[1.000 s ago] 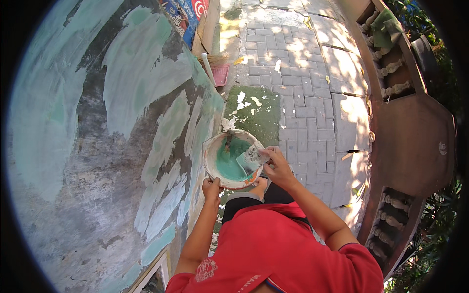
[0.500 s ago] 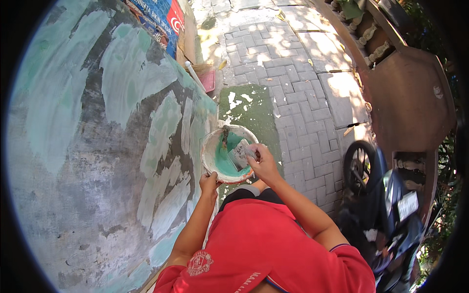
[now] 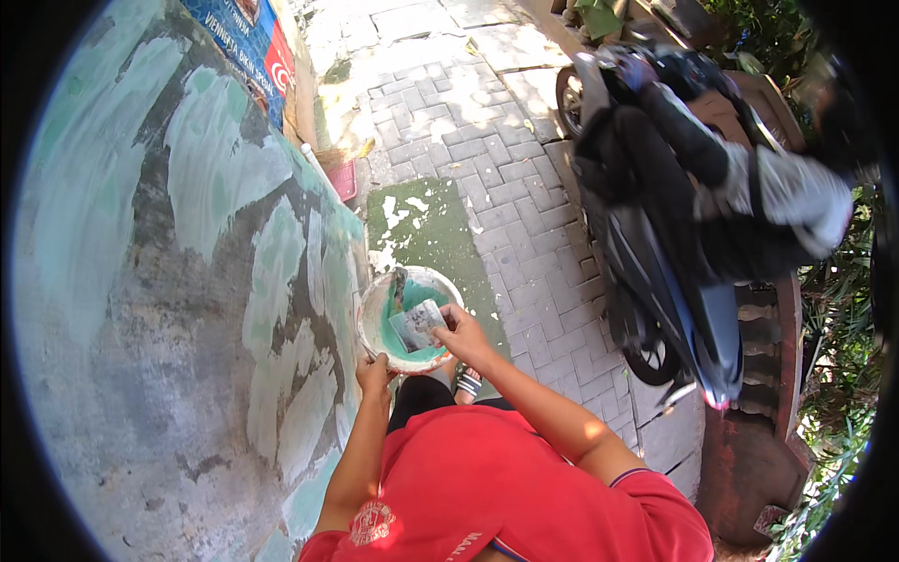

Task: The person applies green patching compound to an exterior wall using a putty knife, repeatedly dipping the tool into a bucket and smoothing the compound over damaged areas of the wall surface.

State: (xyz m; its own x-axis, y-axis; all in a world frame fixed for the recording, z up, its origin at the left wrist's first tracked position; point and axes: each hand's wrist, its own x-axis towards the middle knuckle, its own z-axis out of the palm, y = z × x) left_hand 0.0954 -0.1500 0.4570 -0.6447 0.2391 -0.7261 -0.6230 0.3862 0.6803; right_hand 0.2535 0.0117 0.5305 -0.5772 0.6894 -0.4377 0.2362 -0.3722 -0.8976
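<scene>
Head view, right hand (image 3: 467, 339) covering scraper (image 3: 415, 324) edge, rider (image 3: 704, 155) blurred

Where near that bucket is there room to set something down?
Bare paving lies between the green strip and the motorbike. It's crowded at the bucket: left hand and wall on one side, right hand and scraper at its mouth.

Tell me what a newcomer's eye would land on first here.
Probably the dark motorbike and its rider, large and partly blurred at the right. Next, near the centre, the white-rimmed bucket with green material inside, its rim held by the left hand while the right hand grips a flat plate over it. Pale green smears streak the grey wall on the left.
</scene>
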